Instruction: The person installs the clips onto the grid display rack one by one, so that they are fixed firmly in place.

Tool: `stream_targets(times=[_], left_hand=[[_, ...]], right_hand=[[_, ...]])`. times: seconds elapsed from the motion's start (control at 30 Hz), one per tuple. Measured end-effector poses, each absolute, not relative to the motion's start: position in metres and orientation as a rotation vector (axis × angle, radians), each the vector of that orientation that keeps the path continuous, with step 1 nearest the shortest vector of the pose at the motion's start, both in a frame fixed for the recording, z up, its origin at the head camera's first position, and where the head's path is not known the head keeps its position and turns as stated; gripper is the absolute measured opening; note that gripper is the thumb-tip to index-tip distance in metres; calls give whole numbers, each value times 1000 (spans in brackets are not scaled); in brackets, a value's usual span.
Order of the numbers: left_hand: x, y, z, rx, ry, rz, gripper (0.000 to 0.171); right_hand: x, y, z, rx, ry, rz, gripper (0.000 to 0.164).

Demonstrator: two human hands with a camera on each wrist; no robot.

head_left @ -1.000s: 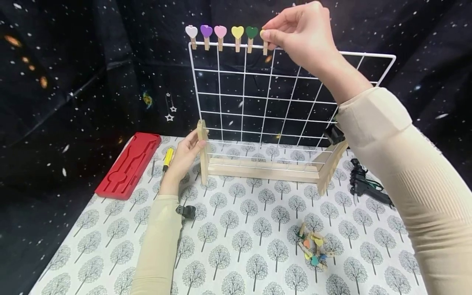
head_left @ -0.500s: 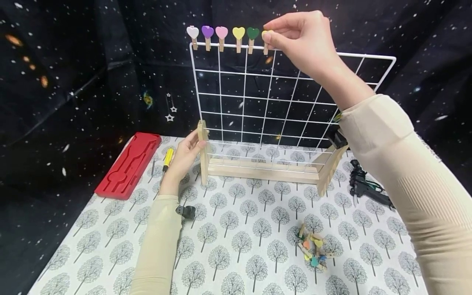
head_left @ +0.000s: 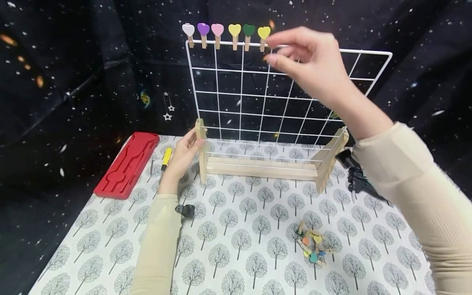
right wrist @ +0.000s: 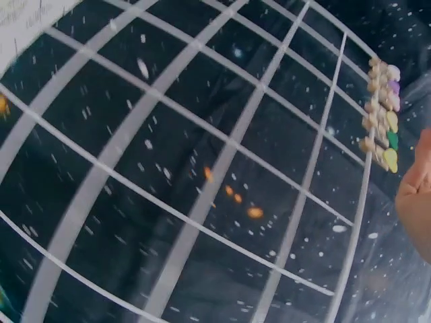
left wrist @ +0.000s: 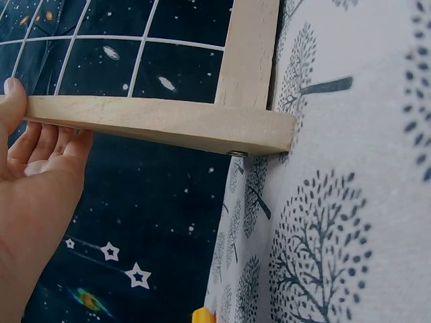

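A white wire grid (head_left: 263, 96) stands upright in a wooden stand (head_left: 262, 169). Along its top bar sits a row of heart clothespins: white, purple, pink, yellow, green, and at the right end a yellow heart clothespin (head_left: 263, 33). Just right of that last one is my right hand (head_left: 313, 61), fingers and thumb parted with nothing between them. My left hand (head_left: 184, 157) holds the stand's left upright (head_left: 201, 151); in the left wrist view the thumb lies on one side of the wood (left wrist: 155, 121) and the fingers on the other.
A pile of heart clothespins (head_left: 312, 246) lies on the tree-print tablecloth (head_left: 228, 246) at front right. At left are a red tool tray (head_left: 127, 166) and a yellow-handled screwdriver (head_left: 167, 156). A black glue gun (head_left: 363, 184) lies at right, partly behind the sleeve.
My right hand has let go of the yellow heart clothespin and moved down and right; the clothespin stays on the top bar. The left hand keeps its hold.
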State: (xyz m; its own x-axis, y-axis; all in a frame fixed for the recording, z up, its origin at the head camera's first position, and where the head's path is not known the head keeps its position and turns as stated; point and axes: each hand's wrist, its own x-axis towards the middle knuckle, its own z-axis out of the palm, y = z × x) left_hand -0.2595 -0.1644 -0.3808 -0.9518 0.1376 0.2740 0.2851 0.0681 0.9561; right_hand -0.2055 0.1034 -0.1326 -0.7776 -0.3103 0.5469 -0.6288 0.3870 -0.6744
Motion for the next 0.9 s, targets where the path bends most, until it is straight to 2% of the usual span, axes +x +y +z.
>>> stream_targets(times=[0.17, 0.57, 0.73, 0.9], left_hand=[[-260, -167, -380, -444, -2207, -2022, 51], [-261, -165, -380, -450, -2205, -2035, 52], [-260, -165, -380, -427, -2219, -2023, 52], [-259, -164, -381, -429, -2228, -2005, 53]], right_hand=[[-189, 131, -186, 858, -2464, 1344, 24], [-136, 215, -377, 863, -2759, 1184, 22], [-112, 244, -421, 837, -2799, 1129, 25], [-91, 261, -441, 742, -2845, 947, 31]])
